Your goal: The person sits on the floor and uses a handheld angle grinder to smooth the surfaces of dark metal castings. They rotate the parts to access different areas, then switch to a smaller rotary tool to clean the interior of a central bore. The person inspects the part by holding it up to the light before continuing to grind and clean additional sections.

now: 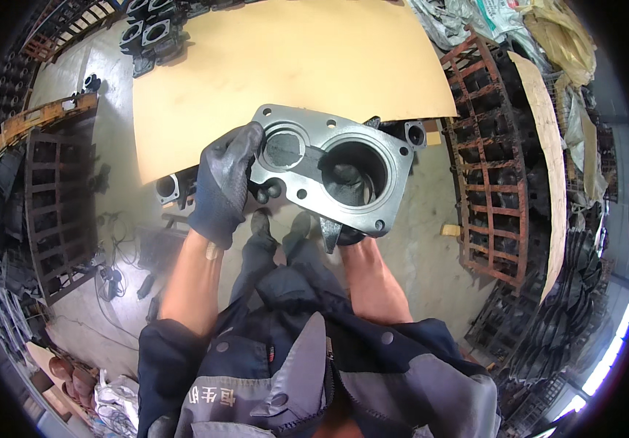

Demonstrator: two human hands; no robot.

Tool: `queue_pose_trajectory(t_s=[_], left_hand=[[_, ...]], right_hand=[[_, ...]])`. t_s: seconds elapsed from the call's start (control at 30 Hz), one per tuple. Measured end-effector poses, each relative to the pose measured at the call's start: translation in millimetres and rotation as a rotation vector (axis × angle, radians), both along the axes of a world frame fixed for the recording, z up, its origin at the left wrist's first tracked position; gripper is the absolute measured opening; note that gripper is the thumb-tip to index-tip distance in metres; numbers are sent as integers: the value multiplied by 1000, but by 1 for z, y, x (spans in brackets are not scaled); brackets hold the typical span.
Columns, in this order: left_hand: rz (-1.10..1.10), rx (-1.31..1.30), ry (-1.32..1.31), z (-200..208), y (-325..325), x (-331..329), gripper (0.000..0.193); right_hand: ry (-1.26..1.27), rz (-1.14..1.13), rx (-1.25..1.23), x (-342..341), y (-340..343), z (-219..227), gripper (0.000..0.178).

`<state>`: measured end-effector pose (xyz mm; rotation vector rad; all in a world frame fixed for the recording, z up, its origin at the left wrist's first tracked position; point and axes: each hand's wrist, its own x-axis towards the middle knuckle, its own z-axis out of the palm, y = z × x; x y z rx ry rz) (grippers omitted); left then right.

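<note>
A metal casting point(314, 188) is held up in front of me, over the near edge of the table. Its machined grey face is turned toward me, with a large round bore, a smaller round recess and several bolt holes. My left hand point(225, 179), in a dark work glove, is closed round the casting's left end. My right hand point(351, 235), gloved too, supports it from beneath at the right. Most of that hand is hidden behind the casting, its fingers included. Inside the large bore is a dark rounded shape I cannot make out.
A tan sheet point(292, 58) covers the tabletop, with dark castings point(155, 35) grouped at its far left. Rusty metal cage racks point(486, 160) stand at the right, and a dark rack point(59, 208) at the left. Cables point(110, 281) lie on the floor at left.
</note>
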<state>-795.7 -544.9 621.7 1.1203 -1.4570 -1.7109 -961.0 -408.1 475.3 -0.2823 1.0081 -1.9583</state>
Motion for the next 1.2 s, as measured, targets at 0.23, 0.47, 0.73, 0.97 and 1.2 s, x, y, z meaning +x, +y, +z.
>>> queue_pose_trajectory(t_s=[0.23,0.47,0.73,0.97,1.2], left_hand=[[99,402,65,6,-8,-11,37],[146,508,43,-13,-9,-13,38],[65,219,156,-73,-12,4,37],[140,283,168,-61,-7,2,45],[-108,-646,-337,-59,2,16,55]], right_hand=[[18,84,36,11,5,6,34],[235,65,73,7,0,21,34],[1681,53,107,-17,-5,88,40],[791,228,168,-24,11,41,40],[430,312,185,-27,19,14,41]])
